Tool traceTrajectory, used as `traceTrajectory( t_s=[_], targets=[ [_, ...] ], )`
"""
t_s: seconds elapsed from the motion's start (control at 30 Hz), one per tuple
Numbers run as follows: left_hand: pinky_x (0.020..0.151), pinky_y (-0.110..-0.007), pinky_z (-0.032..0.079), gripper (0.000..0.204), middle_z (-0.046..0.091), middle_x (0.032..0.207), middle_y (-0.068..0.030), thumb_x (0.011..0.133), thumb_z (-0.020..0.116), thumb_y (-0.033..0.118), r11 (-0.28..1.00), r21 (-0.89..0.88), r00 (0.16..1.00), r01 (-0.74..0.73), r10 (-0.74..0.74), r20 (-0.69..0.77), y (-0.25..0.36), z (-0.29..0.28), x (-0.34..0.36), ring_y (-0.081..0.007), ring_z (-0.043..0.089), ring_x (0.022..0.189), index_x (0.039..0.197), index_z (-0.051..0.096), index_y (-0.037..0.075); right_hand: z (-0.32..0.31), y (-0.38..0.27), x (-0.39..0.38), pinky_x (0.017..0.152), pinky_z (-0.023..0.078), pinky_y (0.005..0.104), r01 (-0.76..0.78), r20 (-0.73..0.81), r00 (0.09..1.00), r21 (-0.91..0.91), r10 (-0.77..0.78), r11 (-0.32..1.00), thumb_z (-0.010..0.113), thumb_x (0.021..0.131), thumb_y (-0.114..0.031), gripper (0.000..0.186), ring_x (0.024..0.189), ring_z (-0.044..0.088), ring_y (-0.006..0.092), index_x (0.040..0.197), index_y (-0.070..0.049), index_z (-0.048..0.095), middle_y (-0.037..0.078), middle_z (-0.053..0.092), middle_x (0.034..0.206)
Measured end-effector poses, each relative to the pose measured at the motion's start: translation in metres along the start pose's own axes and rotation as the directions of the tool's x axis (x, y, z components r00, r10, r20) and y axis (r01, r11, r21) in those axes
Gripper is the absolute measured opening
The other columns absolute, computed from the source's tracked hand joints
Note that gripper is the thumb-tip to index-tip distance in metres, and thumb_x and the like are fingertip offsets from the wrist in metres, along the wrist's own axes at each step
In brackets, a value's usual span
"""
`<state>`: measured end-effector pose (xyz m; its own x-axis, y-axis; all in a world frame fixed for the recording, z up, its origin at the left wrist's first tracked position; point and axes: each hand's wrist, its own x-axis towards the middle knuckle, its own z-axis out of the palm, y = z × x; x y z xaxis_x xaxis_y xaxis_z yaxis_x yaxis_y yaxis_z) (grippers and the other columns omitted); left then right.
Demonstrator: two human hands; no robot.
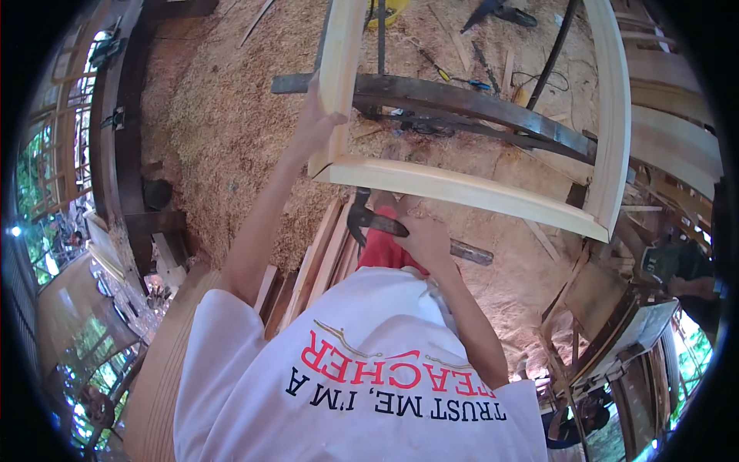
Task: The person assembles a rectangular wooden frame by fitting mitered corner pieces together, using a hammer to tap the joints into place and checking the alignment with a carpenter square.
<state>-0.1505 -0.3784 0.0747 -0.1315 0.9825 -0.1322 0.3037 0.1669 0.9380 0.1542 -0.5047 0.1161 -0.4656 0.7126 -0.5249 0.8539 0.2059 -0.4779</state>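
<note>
A pale wooden rectangular frame (462,181) lies over a dark curved beam (454,104). My left hand (319,119) is closed on the frame's left side piece, above the near-left corner. My right hand (423,242) grips a claw hammer (373,218) by its handle, below the frame's near piece, over red cloth on my legs (377,258). The hammer's dark head points left. Beside my legs, several long wooden strips (315,266) run away from me.
Wood shavings (208,138) cover the ground. Tools with yellow and blue handles (462,81) lie beyond the beam. Dark timbers (115,177) line the left. Stacked planks (666,154) are at right. Other people appear at the right edge (693,289) and lower right (585,423).
</note>
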Motion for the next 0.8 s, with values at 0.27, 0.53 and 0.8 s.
traceTrajectory(
  t_s=[0.27,0.53,0.8],
  targets=[
    [0.108,-0.044,0.043,0.091,0.058,0.133,-0.0244,0.070,0.079,0.014,0.959,0.281,0.995,-0.026,0.051,-0.082,0.011,-0.007,0.036,-0.0397,0.055,0.127,0.148,0.034,0.000,-0.020,0.047,-0.050,0.080,0.055,0.0492,-0.116,0.135,0.983,-0.050,0.122,0.992,0.076,0.080,-0.031,0.037,0.088,0.070,0.0384,0.106,-0.006,0.070,0.021,0.071,0.088],
    [0.105,-0.041,0.044,0.079,0.060,0.127,-0.0218,0.072,0.076,0.013,0.971,0.241,0.993,-0.006,0.035,-0.114,-0.015,-0.005,0.053,-0.0328,0.058,0.122,0.142,0.043,0.002,0.054,-0.016,-0.040,0.075,0.056,0.0513,0.074,0.180,0.978,0.180,-0.107,0.981,0.073,0.080,-0.028,0.030,0.082,0.070,0.0392,0.104,-0.009,0.070,0.021,0.071,0.084],
    [0.084,-0.043,0.053,0.056,0.066,0.114,-0.0222,0.080,0.070,0.029,0.954,0.245,0.984,0.175,-0.157,-0.089,-0.008,-0.008,0.043,-0.0317,0.066,0.101,0.122,0.057,-0.007,0.076,-0.028,-0.034,0.069,0.055,0.0511,0.434,0.287,0.868,-0.042,-0.405,0.900,0.070,0.078,-0.019,0.015,0.079,0.072,0.0346,0.090,-0.013,0.074,0.016,0.070,0.079]
  ],
)
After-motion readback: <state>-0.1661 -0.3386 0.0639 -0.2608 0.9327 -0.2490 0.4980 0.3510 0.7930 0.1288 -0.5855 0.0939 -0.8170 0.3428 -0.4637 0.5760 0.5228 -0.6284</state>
